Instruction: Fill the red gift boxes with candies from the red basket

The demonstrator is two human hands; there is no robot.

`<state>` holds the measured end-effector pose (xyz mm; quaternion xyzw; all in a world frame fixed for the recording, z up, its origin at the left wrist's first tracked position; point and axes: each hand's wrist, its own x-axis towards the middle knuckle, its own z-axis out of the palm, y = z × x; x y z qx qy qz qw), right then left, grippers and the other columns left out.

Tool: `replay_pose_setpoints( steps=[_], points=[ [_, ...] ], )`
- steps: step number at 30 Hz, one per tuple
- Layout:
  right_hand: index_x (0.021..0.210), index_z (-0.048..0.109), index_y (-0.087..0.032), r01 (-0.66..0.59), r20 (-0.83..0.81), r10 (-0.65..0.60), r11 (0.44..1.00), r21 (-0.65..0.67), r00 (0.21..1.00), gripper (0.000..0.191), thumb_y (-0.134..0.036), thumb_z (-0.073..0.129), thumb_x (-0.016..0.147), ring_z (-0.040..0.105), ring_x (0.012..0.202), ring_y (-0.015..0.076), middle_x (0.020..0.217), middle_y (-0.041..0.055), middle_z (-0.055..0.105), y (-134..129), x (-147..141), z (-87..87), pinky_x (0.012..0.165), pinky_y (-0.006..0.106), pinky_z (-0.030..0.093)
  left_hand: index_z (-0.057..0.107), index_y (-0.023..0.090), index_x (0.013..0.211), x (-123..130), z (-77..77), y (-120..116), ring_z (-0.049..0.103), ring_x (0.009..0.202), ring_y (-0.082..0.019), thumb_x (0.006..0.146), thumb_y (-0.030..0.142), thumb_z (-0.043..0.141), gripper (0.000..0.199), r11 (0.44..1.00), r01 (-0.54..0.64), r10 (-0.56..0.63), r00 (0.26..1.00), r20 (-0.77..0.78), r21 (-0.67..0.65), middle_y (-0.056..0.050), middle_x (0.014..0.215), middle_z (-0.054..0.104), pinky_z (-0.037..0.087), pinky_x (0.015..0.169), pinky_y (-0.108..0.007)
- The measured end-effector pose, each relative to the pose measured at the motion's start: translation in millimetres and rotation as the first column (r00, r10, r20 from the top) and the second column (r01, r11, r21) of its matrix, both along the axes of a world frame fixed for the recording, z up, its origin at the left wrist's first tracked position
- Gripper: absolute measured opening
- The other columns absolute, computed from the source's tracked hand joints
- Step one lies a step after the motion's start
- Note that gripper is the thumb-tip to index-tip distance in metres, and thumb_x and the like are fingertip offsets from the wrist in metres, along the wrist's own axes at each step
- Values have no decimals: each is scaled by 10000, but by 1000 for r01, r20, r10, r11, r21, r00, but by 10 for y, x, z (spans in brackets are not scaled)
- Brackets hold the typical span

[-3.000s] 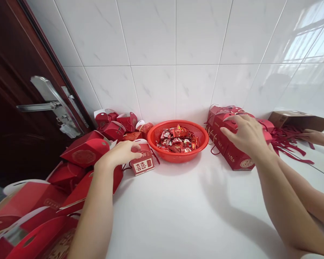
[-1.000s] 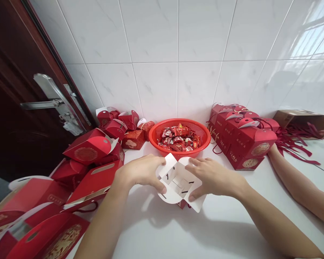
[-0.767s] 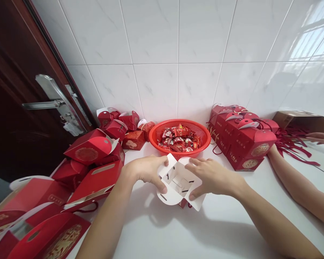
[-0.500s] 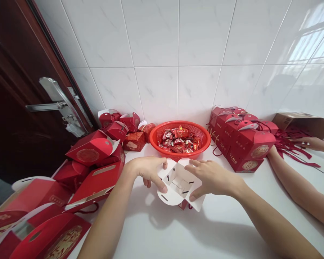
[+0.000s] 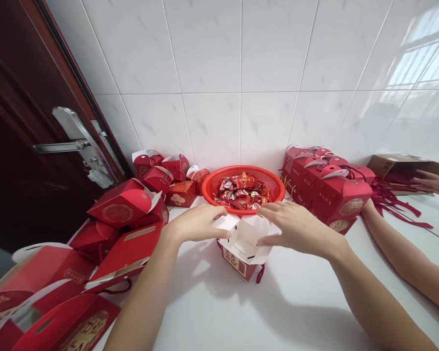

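Observation:
A small red gift box [image 5: 236, 263] with a white inside stands on the white table in front of me, its top open and its flaps raised. Its near side shows a pale and gold pattern, and a dark red cord hangs at its right. My left hand [image 5: 197, 225] pinches the left flap between thumb and fingers. On the other side, my right hand [image 5: 296, 226] has its thumb and fingers around the right flap. Just behind the box sits a red plastic basket [image 5: 208, 187] of wrapped candies [image 5: 241, 190].
Red boxes [image 5: 113, 202] are heaped along the left beside a dark door [image 5: 18, 146]. At right are stacked red boxes [image 5: 324, 190], dark red ribbons [image 5: 391, 202] and a cardboard box [image 5: 417, 163]. Another person's hand [image 5: 433, 181] and forearm [image 5: 402, 253] reach in there.
The near rounded flap, earlier folded outward, has come up, so the box's patterned front now shows. Both my hands have shifted slightly upward. The other person's hand has moved toward the cardboard box.

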<state>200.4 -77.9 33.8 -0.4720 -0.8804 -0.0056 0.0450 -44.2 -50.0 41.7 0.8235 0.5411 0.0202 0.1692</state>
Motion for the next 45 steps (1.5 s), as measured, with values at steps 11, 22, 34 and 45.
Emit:
replay_pose_setpoints(
  steps=[11, 22, 34, 45],
  points=[
    [989, 706, -178, 178, -132, -192, 978, -110, 972, 155, -193, 571, 912, 672, 995, 215, 1088, 81, 746, 1447, -44, -246, 759, 259, 440, 737, 230, 868, 278, -196, 231, 717, 923, -288, 884, 318, 530, 225, 652, -574, 469, 819, 331, 495, -69, 946, 780, 477, 849, -376],
    [1275, 647, -242, 61, 25, -55, 918, -392, 998, 726, -461, 843, 612, 698, 975, 261, 1129, 79, 730, 1774, -310, -485, 704, 281, 520, 744, 187, 850, 259, -586, 536, 658, 1040, -362, 931, 253, 406, 354, 859, -290, 285, 956, 77, 423, -165, 986, 760, 233, 1155, -576],
    [918, 670, -176, -71, -194, 7, 943, -325, 981, 293, -283, 782, 670, 617, 780, 194, 823, 16, 671, 1674, -352, -490, 617, 240, 400, 565, 214, 628, 192, -613, 658, 666, 839, -232, 953, 175, 312, 414, 958, -11, 10, 1000, 4, 286, -64, 837, 764, 344, 1070, -435],
    [762, 639, -153, -115, -681, -134, 945, -307, 720, 188, -175, 728, 598, 608, 691, 180, 721, 1, 676, 1836, -224, -640, 645, 278, 479, 654, 221, 723, 175, -623, 705, 673, 911, -255, 953, 234, 314, 411, 974, -39, 18, 995, 94, 224, -63, 878, 769, 359, 1047, -424]
  ],
)
